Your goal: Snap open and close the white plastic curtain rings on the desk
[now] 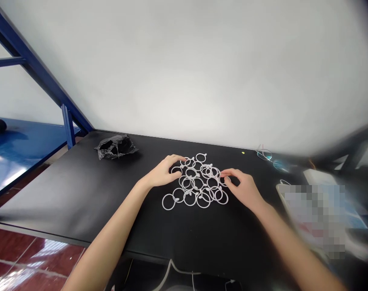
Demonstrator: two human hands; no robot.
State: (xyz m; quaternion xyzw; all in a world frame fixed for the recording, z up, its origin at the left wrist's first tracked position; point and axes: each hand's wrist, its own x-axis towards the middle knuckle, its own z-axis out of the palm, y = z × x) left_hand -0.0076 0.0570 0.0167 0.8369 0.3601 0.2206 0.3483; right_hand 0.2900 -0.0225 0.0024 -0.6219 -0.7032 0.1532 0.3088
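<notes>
A loose cluster of thin white plastic rings [198,189], each with a small tab, lies spread and overlapping on the black tabletop [184,230]. At the cluster's upper left, my left hand [163,171] is open, thumb and fingers apart around the edge of a few rings. The left fingertips appear to touch a ring at the back. On the opposite side, my right hand [242,186] reaches in with bent fingers and a gap behind the thumb. Its fingertips are at a ring on the cluster's right edge; a firm grip on it does not show.
A crumpled black plastic bag [117,147] sits at the back left. Eyeglasses [265,154] lie at the back right, near blurred packets and papers [305,218]. A white wall [184,81] rises behind the table; a blue metal frame [50,81] stands left.
</notes>
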